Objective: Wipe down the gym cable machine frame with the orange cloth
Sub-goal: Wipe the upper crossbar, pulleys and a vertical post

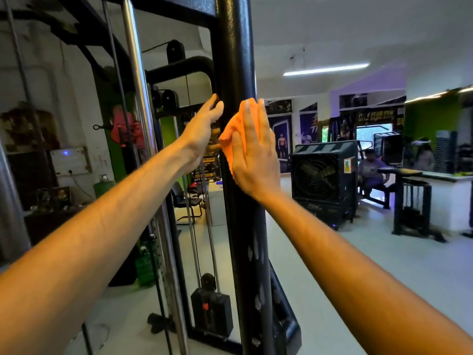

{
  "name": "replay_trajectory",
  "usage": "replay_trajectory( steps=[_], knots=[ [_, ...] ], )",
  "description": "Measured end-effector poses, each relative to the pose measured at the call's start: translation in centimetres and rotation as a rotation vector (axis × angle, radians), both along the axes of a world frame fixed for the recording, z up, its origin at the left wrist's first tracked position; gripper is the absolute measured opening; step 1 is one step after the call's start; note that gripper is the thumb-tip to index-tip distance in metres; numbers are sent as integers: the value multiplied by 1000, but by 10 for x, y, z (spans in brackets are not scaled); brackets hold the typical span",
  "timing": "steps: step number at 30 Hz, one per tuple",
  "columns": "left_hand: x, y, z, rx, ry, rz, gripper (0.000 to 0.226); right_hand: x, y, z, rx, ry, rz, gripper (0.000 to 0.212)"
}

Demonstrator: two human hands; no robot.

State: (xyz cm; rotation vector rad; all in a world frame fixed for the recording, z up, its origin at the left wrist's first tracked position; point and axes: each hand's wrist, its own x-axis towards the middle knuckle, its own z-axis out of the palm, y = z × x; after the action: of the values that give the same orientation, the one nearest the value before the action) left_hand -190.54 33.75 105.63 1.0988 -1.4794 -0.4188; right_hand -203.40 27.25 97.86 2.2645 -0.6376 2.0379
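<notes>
Head view, upright black frame post (pixel 240 60), flat right hand (pixel 253 149) pressing orange cloth (pixel 231 134), left hand (pixel 204 126) gripping post

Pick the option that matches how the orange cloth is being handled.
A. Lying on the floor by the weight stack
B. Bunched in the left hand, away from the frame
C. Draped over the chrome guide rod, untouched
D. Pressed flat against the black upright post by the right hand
D: the right hand, fingers straight, presses the orange cloth onto the black upright post.
</notes>
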Motion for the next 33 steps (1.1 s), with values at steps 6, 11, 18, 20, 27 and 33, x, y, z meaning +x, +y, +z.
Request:
replay_trajectory(
  steps=[6, 11, 18, 20, 27, 33],
  knots=[
    [0, 1, -26, 43, 42, -18, 55, -1, 9, -99, 56, 54, -12, 67],
    [0, -4, -41, 42, 56, -18, 55, -3, 11, -138, 101, 91, -40, 66],
    [2, -5, -50, 44, 67, 43, 60, 9, 4, -66, 39, -22, -33, 66],
    [-1, -5, -59, 43, 76, 68, 59, 7, 5, -109, 32, 5, -21, 68],
    [-19, 3, -101, 95, 134, 170, 64, -12, 5, -183, 95, 114, 96, 69],
    [-29, 7, -118, 120, 170, 193, 64, -10, -4, -123, 59, 37, 129, 66]
  ],
)
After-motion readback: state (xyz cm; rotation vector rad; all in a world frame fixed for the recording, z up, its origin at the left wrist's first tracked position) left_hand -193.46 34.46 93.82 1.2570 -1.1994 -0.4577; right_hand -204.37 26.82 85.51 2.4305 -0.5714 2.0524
